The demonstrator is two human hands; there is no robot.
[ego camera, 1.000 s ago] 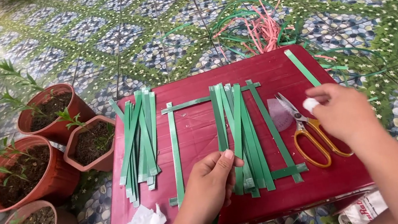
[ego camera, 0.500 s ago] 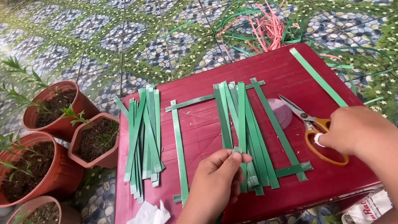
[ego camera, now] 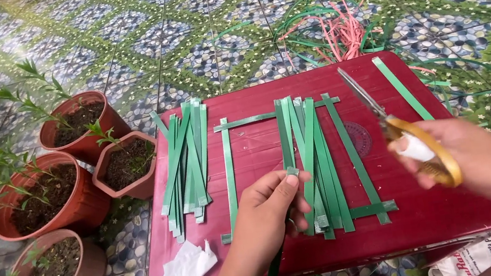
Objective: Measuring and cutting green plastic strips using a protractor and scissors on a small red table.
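The right hand (ego camera: 479,156) has now lifted the scissors (ego camera: 404,131) off the red table (ego camera: 442,214), gripping them; the left hand (ego camera: 272,206) still pinches a green strip (ego camera: 289,151).

The left hand (ego camera: 270,210) reaches in from the near edge of the worktop, palm down, fingers (ego camera: 291,180) curled with the thumb pinched against the forefinger. The right hand (ego camera: 466,157) comes in from the right edge, raised above the worktop, fingers closed in a grip, forearm running off the lower right corner.
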